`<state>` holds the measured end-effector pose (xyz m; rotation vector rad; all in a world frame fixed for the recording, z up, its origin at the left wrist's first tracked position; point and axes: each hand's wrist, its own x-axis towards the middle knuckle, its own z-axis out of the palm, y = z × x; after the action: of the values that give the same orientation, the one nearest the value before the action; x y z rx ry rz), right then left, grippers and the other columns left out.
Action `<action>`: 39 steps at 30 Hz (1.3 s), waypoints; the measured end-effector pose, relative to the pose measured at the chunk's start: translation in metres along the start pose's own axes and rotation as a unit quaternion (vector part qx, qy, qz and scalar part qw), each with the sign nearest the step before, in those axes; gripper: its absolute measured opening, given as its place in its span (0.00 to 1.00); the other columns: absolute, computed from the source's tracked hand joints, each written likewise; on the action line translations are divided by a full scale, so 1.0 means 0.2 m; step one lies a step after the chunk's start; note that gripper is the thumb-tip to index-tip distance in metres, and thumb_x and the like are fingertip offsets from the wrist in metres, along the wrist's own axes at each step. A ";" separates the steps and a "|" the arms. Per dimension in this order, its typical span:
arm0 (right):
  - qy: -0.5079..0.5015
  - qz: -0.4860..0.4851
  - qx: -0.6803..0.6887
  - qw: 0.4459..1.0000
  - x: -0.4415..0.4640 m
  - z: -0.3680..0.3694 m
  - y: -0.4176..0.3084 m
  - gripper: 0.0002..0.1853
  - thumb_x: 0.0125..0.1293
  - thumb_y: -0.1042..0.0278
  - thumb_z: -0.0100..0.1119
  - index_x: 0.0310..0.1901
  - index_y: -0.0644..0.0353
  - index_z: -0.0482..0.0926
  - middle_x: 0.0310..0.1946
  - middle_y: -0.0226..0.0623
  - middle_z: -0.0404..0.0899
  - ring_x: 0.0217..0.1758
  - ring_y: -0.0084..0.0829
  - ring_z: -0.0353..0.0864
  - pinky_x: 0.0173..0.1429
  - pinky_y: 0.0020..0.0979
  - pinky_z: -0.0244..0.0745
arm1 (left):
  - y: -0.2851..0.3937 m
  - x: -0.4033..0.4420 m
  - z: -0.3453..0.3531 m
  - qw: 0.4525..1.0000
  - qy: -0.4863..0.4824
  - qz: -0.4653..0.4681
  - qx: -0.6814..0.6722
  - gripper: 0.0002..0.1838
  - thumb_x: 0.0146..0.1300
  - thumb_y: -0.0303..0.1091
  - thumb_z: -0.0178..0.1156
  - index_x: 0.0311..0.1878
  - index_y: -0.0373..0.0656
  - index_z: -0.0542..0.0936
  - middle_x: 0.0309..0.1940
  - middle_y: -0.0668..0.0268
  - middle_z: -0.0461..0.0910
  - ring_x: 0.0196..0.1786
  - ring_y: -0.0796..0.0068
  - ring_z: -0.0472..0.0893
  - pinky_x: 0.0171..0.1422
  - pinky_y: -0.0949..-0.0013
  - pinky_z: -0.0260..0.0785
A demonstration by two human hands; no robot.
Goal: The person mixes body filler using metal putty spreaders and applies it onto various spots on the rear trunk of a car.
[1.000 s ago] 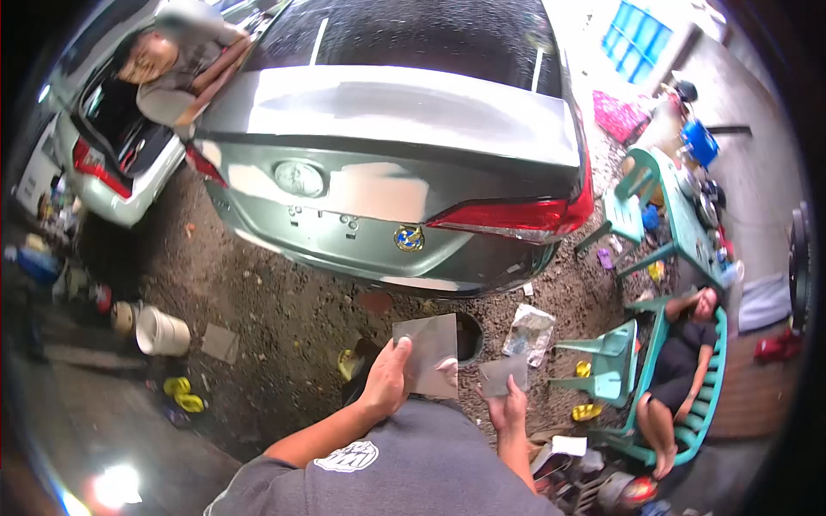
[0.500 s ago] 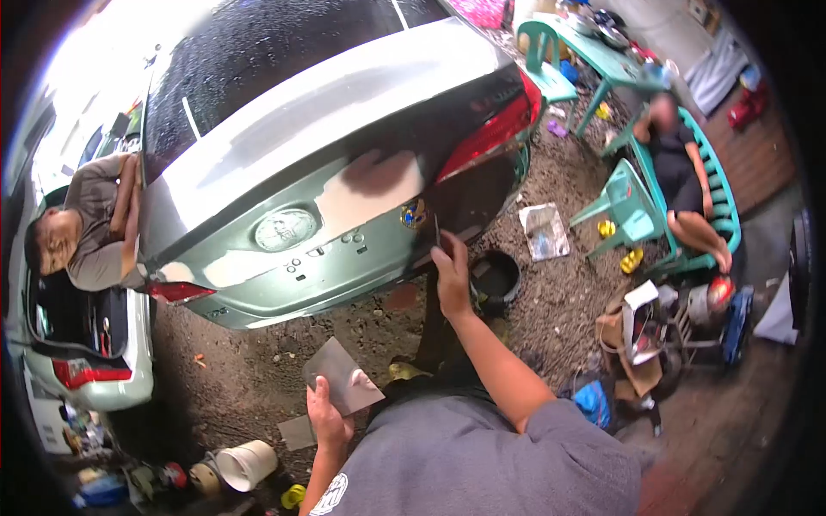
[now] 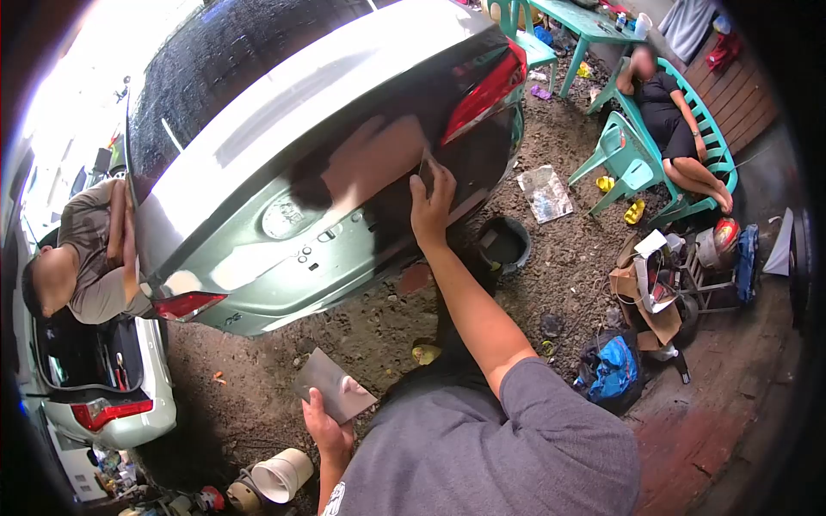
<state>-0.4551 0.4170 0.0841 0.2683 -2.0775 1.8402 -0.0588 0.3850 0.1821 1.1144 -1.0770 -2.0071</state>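
My left hand (image 3: 329,426) is closed on the edge of a flat grey plate (image 3: 331,387). A small dab of pale pinkish putty (image 3: 351,385) sits on the plate's right side. Raised against the back of a silver car, my right hand (image 3: 433,202) pinches a thin putty spreader (image 3: 422,170), mostly hidden by the fingers. It is at the lower right edge of a broad pale putty patch (image 3: 379,163) on the trunk lid (image 3: 344,258). Whether the spreader touches the panel I cannot tell. The round emblem recess (image 3: 284,217) lies left of the patch.
A person (image 3: 95,249) leans on the car's left side; another sits on a green bench (image 3: 718,142). A black bucket (image 3: 504,243) stands below the bumper. A white bucket (image 3: 282,475), a newspaper sheet (image 3: 545,193) and a cardboard box (image 3: 658,314) are on the rough ground.
My right hand has moved up and slightly left, from low on the panel to the putty patch's edge. My left hand still holds the plate. The whole view has shifted slightly.
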 end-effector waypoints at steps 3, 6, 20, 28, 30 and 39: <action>0.008 -0.038 -0.011 0.999 -0.04 0.05 -0.01 0.27 0.69 0.59 0.62 0.66 0.61 0.71 0.66 0.50 0.64 0.71 0.50 0.62 0.75 0.47 0.57 | 0.01 0.02 -0.06 1.000 -0.021 -0.002 -0.002 0.19 0.78 0.46 0.51 0.59 0.40 0.71 0.47 0.57 0.82 0.45 0.60 0.85 0.50 0.52 0.81; -0.007 -0.097 -0.025 0.995 -0.14 0.08 -0.02 0.29 0.65 0.61 0.66 0.66 0.60 0.72 0.66 0.51 0.64 0.70 0.51 0.62 0.74 0.50 0.58 | 0.04 0.01 -0.05 0.999 -0.042 0.005 0.002 0.20 0.78 0.46 0.52 0.60 0.40 0.71 0.47 0.57 0.82 0.45 0.60 0.85 0.50 0.52 0.81; -0.083 -0.095 -0.009 0.992 -0.45 0.08 -0.07 0.28 0.66 0.62 0.65 0.65 0.61 0.69 0.67 0.52 0.63 0.71 0.52 0.62 0.76 0.49 0.56 | 0.09 0.03 -0.10 0.999 -0.052 0.009 -0.009 0.21 0.77 0.46 0.54 0.60 0.37 0.71 0.46 0.55 0.82 0.46 0.59 0.85 0.52 0.54 0.80; -0.119 -0.097 -0.036 0.987 -0.56 0.23 -0.18 0.30 0.66 0.62 0.66 0.66 0.61 0.69 0.67 0.54 0.61 0.71 0.54 0.58 0.75 0.51 0.55 | 0.12 0.02 -0.09 0.998 -0.036 0.015 -0.047 0.19 0.78 0.40 0.52 0.62 0.36 0.70 0.51 0.54 0.81 0.50 0.59 0.85 0.56 0.53 0.80; -0.155 -0.091 -0.024 0.983 -0.67 0.22 -0.22 0.30 0.65 0.62 0.67 0.66 0.61 0.70 0.66 0.54 0.61 0.71 0.55 0.59 0.75 0.51 0.55 | 0.12 0.02 -0.08 0.998 -0.038 0.018 -0.056 0.18 0.78 0.40 0.52 0.62 0.37 0.70 0.52 0.55 0.81 0.51 0.60 0.85 0.57 0.54 0.80; -0.318 -0.053 0.023 0.946 -0.84 0.12 -0.33 0.28 0.65 0.66 0.67 0.66 0.60 0.70 0.62 0.47 0.70 0.63 0.46 0.71 0.67 0.46 0.67 | 0.08 0.08 -0.10 0.996 -0.041 0.026 -0.075 0.21 0.78 0.40 0.53 0.68 0.42 0.66 0.57 0.59 0.79 0.56 0.61 0.83 0.59 0.53 0.79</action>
<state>-0.2789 0.3696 0.0780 1.0903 -2.3438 1.9031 -0.0464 0.3564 0.1836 0.9250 -0.9685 -2.0715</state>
